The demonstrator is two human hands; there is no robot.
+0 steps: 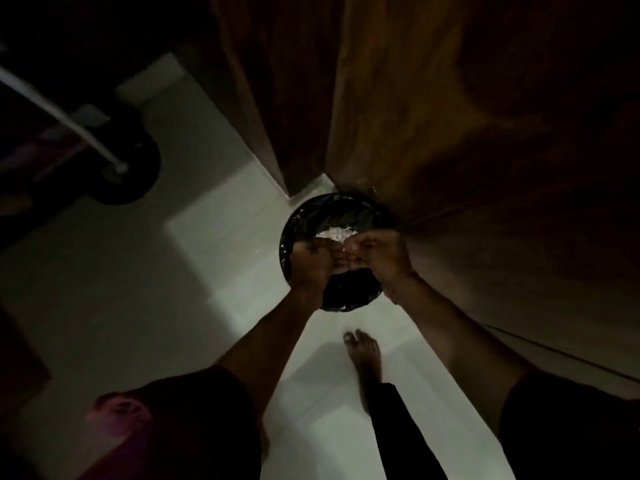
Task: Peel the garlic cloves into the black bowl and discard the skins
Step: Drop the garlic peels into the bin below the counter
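A: Where are the skins?
B: White heap inside black-lined bin, on floor against wood door.
A: Hands?
B: L hand & R hand meet over bin, hiding its middle. Grip: can't tell, too dark. Bare foot nearby.

Dim home: wooden doors, pale floor tiles, lined bin (bare foot).
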